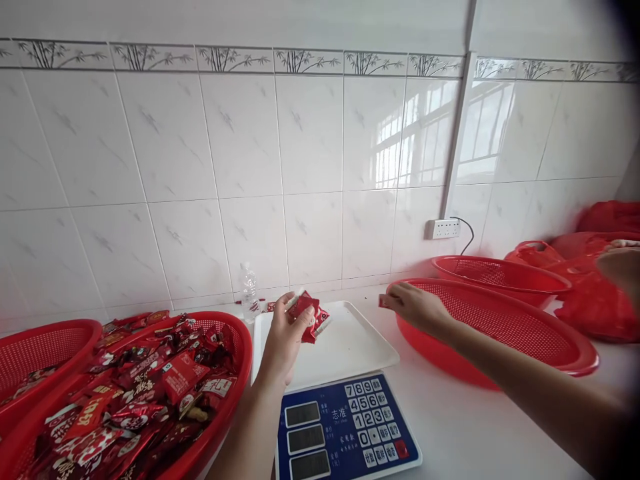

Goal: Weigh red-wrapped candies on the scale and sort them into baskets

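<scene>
Got packets (311,321) gripped in left hand (289,327) above the scale (345,427), plus a red bit (383,301) pinched in right hand (413,307), farther off its right.

Reads 志准 on the blue scale panel (344,427), with digits 0 to 9 on the keypad (369,418) and 金额 (元) beside the lowest display (310,465). Carries lettering on the heaped red wrappers (183,376), too small to make out.

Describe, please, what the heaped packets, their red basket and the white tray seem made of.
Packets: glossy film, probably plastic or foil, from creases and highlights. Red basket: glossy plastic, apparently, by its shiny rim. White tray: smooth, possibly plastic, by its rounded corners.
</scene>
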`<state>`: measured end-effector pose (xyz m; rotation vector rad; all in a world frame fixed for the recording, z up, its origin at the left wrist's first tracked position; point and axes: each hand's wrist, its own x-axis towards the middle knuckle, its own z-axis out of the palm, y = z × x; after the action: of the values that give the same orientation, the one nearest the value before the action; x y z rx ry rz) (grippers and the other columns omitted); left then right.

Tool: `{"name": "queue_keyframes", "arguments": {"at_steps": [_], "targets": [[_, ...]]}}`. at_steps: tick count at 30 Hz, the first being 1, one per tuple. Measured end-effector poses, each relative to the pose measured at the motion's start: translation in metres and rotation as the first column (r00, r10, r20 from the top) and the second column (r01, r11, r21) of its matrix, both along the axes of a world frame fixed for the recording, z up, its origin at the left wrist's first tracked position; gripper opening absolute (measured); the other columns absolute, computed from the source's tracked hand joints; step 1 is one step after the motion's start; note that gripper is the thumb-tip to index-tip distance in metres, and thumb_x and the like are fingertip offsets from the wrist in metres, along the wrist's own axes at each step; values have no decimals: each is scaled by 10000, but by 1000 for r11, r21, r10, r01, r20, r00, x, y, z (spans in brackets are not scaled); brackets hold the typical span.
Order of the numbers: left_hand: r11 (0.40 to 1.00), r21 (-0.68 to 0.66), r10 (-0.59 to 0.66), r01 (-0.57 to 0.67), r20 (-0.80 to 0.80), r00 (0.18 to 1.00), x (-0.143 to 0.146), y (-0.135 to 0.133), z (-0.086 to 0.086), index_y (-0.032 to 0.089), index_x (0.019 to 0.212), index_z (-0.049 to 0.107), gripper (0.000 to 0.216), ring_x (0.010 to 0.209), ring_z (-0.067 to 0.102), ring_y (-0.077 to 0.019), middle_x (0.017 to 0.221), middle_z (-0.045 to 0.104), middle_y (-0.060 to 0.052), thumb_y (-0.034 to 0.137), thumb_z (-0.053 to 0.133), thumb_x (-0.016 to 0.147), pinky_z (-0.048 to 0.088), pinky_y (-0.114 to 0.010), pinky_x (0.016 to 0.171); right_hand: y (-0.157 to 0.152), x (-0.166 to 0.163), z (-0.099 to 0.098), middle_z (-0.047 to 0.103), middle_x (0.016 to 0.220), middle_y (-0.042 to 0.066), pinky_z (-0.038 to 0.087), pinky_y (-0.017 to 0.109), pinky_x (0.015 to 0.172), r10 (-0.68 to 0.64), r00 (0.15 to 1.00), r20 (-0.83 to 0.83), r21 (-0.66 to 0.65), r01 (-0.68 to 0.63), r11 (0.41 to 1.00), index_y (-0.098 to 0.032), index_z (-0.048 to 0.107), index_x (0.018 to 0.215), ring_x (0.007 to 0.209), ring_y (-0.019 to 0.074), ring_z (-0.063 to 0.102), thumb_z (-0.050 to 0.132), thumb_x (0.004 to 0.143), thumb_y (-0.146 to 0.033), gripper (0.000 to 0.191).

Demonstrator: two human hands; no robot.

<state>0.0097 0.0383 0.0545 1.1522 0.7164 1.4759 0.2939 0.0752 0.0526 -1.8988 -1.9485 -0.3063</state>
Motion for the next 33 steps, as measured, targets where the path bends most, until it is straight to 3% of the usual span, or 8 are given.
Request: {"name": "queue_keyframes", "arguments": {"at_steps": [3,5,9,12,15,19,26,33], "targets": [[994,90,79,-59,-239,968,0,4,-11,225,1157,547,557,671,627,-158,780,666,-31,312,765,652,439,-220,607,-4,42,-2,635,942,115,396,305,519,-154,988,-18,-57,153,987,-214,611,808,725,232,602,253,913,-449,441],[985,163,132,-61,-475,870,1,6,-19,232,1171,564,523,617,601,-167,668,630,-3,335,727,685,414,-226,592,-4,59,-5,634,991,153,450,406,644,-222,975,-9,-91,221,971,-201,629,869,869,306,608,306,896,-419,391],[978,206,171,27,-871,461,1,9,-30,236,1322,446,607,896,605,-261,942,661,-75,363,622,755,429,-306,735,-2,46,-12,508,1282,212,309,650,896,-237,972,12,-107,237,966,-174,581,1151,1215,423,410,399,860,-426,425],[966,235,202,107,-945,258,-2,11,-30,232,1356,390,617,1164,469,-282,1257,540,-98,361,576,781,390,-349,899,-11,-5,-17,395,1423,131,285,563,1007,-67,998,18,-117,68,991,-223,500,1283,1310,331,327,368,884,-477,491],[949,263,214,172,-942,259,-5,14,-27,218,1144,569,380,1143,478,-250,1199,573,-69,339,563,783,380,-320,929,-32,-69,-26,353,1468,-33,263,406,1083,171,985,6,-140,-169,976,-355,457,1313,1372,200,232,342,898,-529,465],[945,189,117,268,-958,263,-9,17,-25,221,833,643,131,912,584,-189,1028,626,-27,237,532,764,430,-266,806,-50,-125,-36,299,1495,-3,174,534,1095,419,886,-199,-198,-456,868,-328,359,1388,1400,254,129,277,921,-537,518],[981,176,167,86,-981,98,-20,18,-20,241,858,566,125,855,592,-185,969,646,2,235,562,733,403,-260,663,-44,-135,-48,465,1387,47,199,653,1012,346,927,-144,-170,-367,915,-335,463,1301,1279,304,388,299,926,-505,443],[972,228,220,-60,-968,-120,-18,16,-17,227,839,528,72,771,623,-211,832,668,-24,285,518,795,346,-273,567,-53,-139,-56,638,1043,95,331,534,963,170,983,-76,-14,-171,985,-238,617,1075,1005,260,576,367,926,-423,344]]}}
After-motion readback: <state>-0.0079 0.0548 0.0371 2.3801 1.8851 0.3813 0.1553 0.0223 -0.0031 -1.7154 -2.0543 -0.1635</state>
